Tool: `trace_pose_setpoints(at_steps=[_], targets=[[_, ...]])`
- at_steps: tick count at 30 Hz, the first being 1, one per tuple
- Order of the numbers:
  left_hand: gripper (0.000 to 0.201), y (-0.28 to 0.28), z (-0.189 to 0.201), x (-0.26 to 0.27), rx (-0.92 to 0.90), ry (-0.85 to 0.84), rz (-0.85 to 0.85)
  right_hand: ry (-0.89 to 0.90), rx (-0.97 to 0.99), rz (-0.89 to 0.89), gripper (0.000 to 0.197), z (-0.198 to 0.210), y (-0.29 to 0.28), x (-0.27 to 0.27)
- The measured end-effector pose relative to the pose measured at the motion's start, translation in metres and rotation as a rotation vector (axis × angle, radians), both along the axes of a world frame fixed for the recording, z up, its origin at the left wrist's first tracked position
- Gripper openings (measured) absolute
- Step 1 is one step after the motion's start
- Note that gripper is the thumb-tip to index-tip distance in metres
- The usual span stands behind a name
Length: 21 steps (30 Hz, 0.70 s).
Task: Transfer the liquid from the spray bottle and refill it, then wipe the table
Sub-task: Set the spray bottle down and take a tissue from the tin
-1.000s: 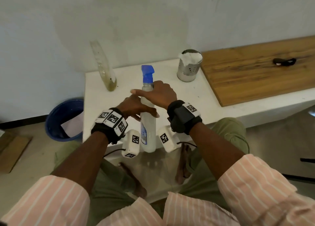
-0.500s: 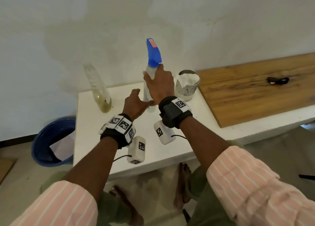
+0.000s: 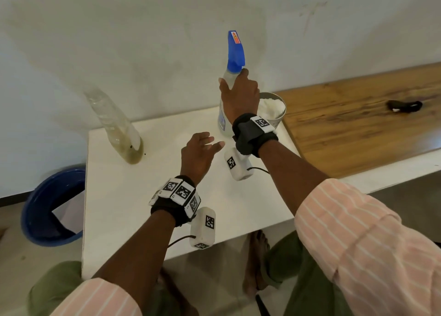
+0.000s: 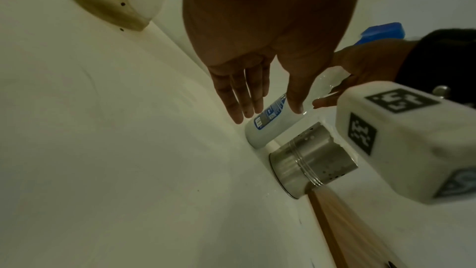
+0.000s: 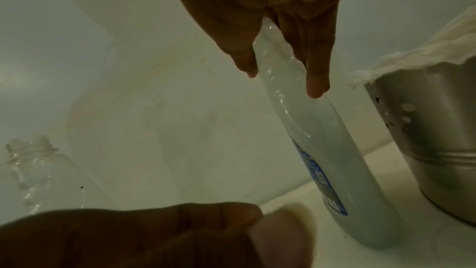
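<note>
Two hands over a white desk, one on the spray bottle.

Right hand (image 3: 239, 98) grips the spray bottle (image 3: 230, 77) around its upper body, just below the blue trigger head, thumb on one side and fingers on the other in the right wrist view; the bottle stands upright at the far edge of the desk (image 3: 133, 203), near the wall, filled with cloudy pale liquid. Left hand (image 3: 196, 155) hovers nearer and to the left, fingers straight and spread, holding nothing. Just right of the bottle stands a perforated steel cup (image 3: 278, 120) stuffed with a white cloth (image 3: 272, 107). Well apart on the far left stands an uncapped clear bottle (image 3: 114, 124) with a little yellowish liquid at its bottom. A blue bin (image 3: 35, 210) sits on the floor to the left.
</note>
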<state>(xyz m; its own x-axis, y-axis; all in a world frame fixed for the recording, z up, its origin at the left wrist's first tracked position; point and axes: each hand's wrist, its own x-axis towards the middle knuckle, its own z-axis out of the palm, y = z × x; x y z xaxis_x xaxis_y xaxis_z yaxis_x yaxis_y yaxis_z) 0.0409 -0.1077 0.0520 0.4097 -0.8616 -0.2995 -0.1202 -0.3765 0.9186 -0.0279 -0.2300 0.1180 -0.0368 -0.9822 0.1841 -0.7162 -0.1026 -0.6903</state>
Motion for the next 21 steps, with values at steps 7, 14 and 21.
trace_pose_setpoints(at_steps=[7, 14, 21], targets=[[0.059, 0.006, -0.010, -0.010, 0.018, -0.001, -0.020, 0.040, 0.050, 0.038, 0.052, 0.006, 0.003, -0.007], [0.054, 0.018, -0.020, -0.021, 0.038, -0.043, -0.044, 0.238, -0.115, -0.045, 0.039, -0.004, 0.029, -0.059], [0.049, 0.031, -0.034, -0.027, 0.065, -0.025, -0.024, 0.270, 0.006, -0.063, 0.060, -0.031, 0.025, -0.096]])
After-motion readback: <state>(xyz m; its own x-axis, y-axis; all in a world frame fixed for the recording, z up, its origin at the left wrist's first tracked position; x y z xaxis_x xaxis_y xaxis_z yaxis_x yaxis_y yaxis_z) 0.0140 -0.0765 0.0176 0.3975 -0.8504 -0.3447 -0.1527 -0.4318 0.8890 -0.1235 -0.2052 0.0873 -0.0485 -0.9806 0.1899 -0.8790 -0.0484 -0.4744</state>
